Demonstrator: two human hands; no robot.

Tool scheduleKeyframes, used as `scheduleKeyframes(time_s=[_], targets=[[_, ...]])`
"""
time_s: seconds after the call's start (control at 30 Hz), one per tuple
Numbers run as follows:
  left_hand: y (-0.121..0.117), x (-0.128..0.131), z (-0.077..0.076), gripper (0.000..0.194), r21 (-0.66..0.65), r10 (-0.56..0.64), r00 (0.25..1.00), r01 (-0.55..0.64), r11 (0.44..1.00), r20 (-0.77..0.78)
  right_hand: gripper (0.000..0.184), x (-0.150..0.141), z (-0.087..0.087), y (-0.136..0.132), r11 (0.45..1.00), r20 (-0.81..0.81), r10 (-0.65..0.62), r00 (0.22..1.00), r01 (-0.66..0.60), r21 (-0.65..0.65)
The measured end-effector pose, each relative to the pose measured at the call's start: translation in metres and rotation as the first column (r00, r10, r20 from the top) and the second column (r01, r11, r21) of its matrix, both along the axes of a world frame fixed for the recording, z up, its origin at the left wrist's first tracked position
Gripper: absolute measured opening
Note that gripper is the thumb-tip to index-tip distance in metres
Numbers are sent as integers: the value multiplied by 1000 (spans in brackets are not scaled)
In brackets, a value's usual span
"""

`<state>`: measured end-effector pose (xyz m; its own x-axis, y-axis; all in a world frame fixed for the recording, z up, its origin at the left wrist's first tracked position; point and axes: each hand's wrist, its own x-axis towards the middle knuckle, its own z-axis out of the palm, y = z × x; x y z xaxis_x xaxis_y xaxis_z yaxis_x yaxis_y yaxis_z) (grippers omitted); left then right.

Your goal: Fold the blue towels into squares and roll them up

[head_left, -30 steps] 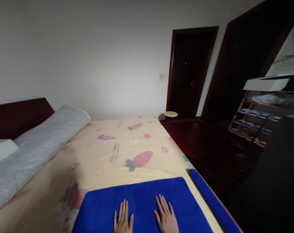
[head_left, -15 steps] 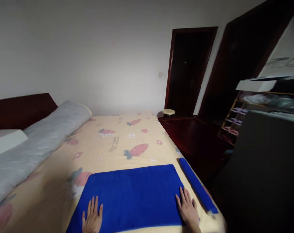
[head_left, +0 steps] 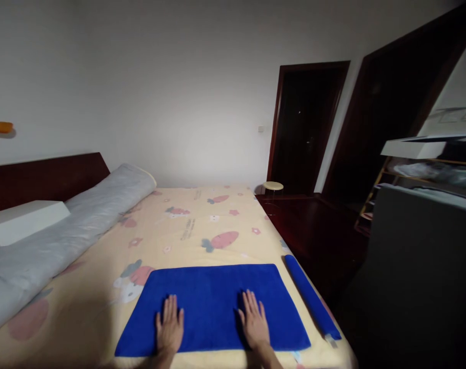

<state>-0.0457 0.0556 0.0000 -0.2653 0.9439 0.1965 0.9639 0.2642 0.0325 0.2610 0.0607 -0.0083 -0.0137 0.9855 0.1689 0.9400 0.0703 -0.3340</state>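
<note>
A blue cloth (head_left: 207, 307), a flat rectangle, is spread at the near end of the bed. My left hand (head_left: 170, 324) rests on its left part, palm down with the fingers stretched out. Right of the middle, my right hand (head_left: 254, 320) lies on the same cloth, also palm down, fingers extended and thumb apart. Neither hand holds anything. Along the bed's right edge lies a narrow rolled blue cloth (head_left: 311, 294), with a pale tag at its near end.
The bed (head_left: 186, 230) has a yellow sheet printed with carrots. A grey rolled bedding piece (head_left: 82, 223) and a white box (head_left: 28, 220) lie at left. Beyond the right edge are a round stool (head_left: 273, 186), a dark grey panel (head_left: 421, 266) and a shelf rack (head_left: 413, 149).
Both hands have moved inward over the blue cloth, the right one leftward from its right edge, the left one rightward. My view has tilted up and turned slightly left.
</note>
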Motion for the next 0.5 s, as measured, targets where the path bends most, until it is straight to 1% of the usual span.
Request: scheduleKeyframes(time_s=[0.07,0.13,0.17,0.2,0.23,0.3,0.33,0.37,0.4,0.43,0.47,0.5], targets=[[5,52,-7,55,-10,-163,986,164,986,33,57,-43,7,1,993,-49,108,993,-110,-34],[7,92,-22,55,-31,-300,949,304,952,99,54,-69,6,1,977,-81,196,977,-201,-64],[7,105,-30,55,-62,-343,929,354,933,141,54,-75,4,0,968,-91,230,969,-238,-79],[7,113,-37,55,-97,-363,914,384,918,178,54,-76,1,0,958,-99,262,960,-271,-93],[6,116,-42,55,-122,-374,905,402,907,203,54,-72,-2,-1,950,-102,284,953,-294,-102],[5,105,-45,56,-147,-362,906,397,906,218,55,-52,-7,-4,951,-92,281,955,-290,-105],[4,92,-44,56,-146,-339,917,372,917,209,56,-37,-9,-5,961,-77,246,966,-254,-106],[3,75,-42,56,-145,-286,937,317,937,199,58,-21,-11,-6,974,-56,188,980,-194,-113],[2,54,-41,57,-145,-209,959,238,960,189,60,-3,-13,-7,986,-27,108,994,-110,-123],[1,31,-40,57,-142,-95,979,121,983,178,62,16,-17,-8,991,9,16,1000,-15,-132],[-2,6,-41,58,-135,63,982,-39,990,178,64,36,-21,-9,988,49,-76,996,82,-133],[-5,-20,-43,59,-99,173,967,-157,983,185,66,55,-26,-11,978,89,-163,983,173,-120]])
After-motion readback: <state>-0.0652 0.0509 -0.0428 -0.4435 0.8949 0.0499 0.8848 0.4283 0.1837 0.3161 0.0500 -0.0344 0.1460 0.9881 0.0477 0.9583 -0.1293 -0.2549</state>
